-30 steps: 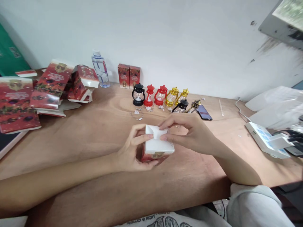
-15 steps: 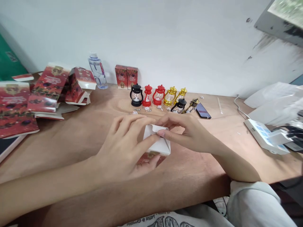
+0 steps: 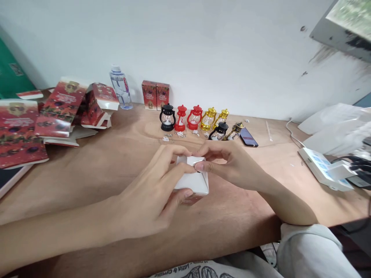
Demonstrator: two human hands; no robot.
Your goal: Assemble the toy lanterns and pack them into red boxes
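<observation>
Between my hands is a small cardboard box (image 3: 191, 183), its white end facing up and a strip of red printed side showing below. My left hand (image 3: 162, 181) grips it from the left, thumb on the near side and fingers over the top. From the right, my right hand (image 3: 222, 164) pinches at the white end flap, thumb and fingertips pressed on it. Whatever is inside the box is hidden. Just beyond stand miniature lanterns: a black lantern (image 3: 167, 117), red lanterns (image 3: 194, 117), gold lanterns (image 3: 208, 119) and a bronze-coloured lantern (image 3: 234, 132).
Flattened red boxes (image 3: 59, 108) are piled at the left, beside a water bottle (image 3: 121, 88). Two closed red boxes (image 3: 155, 95) stand against the wall. To the right are a phone (image 3: 248, 136), a power strip (image 3: 323, 170) with plugs, and white plastic bags (image 3: 333, 121).
The flap at the box's white end has been pressed down flatter. My left fingers have shifted on the box, and the box is tipped slightly, with less of its red side showing.
</observation>
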